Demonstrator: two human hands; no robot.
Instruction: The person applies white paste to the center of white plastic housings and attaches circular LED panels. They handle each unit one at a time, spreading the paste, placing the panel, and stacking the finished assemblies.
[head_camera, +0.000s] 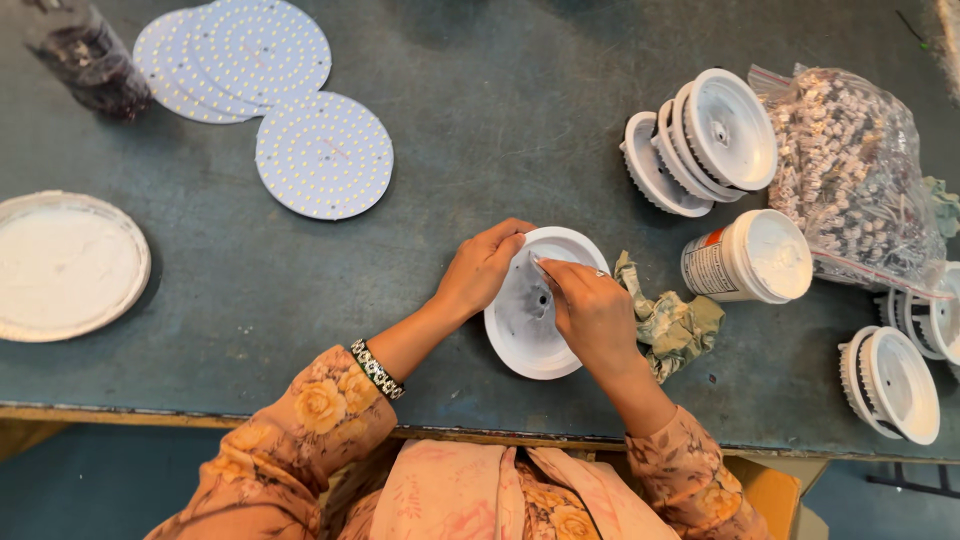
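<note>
Table (480, 150): three LED discs (324, 154), one held housing (530, 320).

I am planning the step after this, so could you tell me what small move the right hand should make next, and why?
Probably draw the right hand fingertip around inside the white housing: it already presses there, the left hand steadies the rim, and the paste jar stands open nearby.

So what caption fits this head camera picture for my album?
Left hand steadies a white round housing while right hand presses inside it.
</note>
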